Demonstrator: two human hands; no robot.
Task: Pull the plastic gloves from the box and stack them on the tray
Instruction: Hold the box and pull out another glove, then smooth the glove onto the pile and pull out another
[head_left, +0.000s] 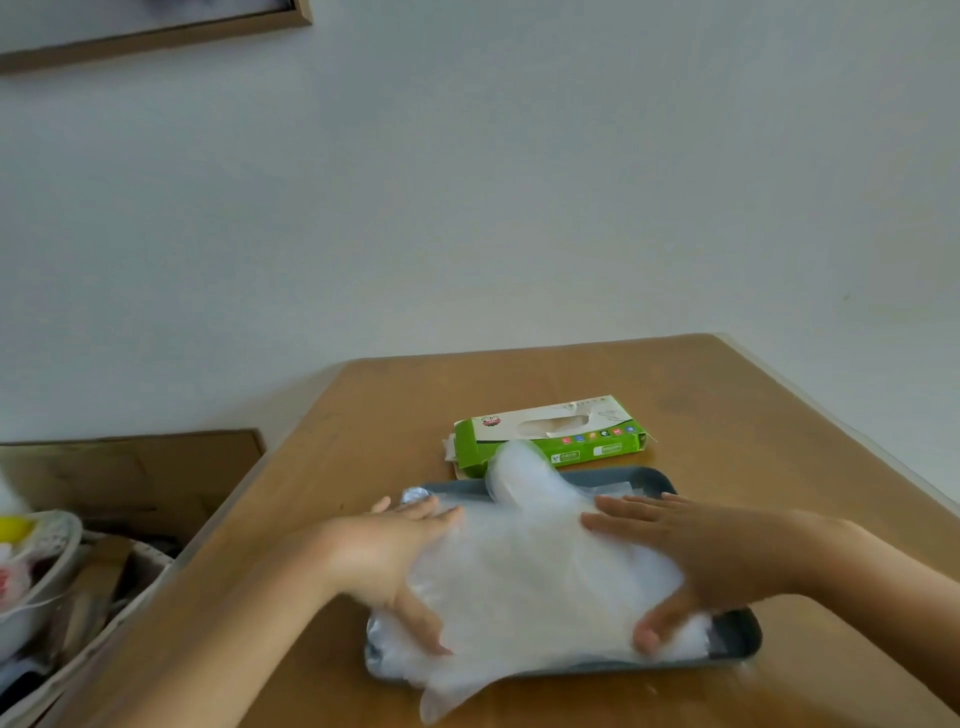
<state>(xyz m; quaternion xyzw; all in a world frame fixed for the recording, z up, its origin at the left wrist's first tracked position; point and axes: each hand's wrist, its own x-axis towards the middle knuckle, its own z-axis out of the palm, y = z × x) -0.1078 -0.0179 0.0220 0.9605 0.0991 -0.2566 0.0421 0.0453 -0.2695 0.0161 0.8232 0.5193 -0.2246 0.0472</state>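
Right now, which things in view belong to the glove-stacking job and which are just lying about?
Job: plastic gloves piled on the grey tray; green glove box behind it; left hand and right hand, both pressing flat on the pile.
Lying about: cardboard box and white bowl left of the table; picture frame on the wall.

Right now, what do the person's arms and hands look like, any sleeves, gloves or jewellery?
The left hand and right hand are bare: no gloves worn, no rings, watch or bracelet visible. Both forearms are uncovered to the picture's edge; no sleeve shows.
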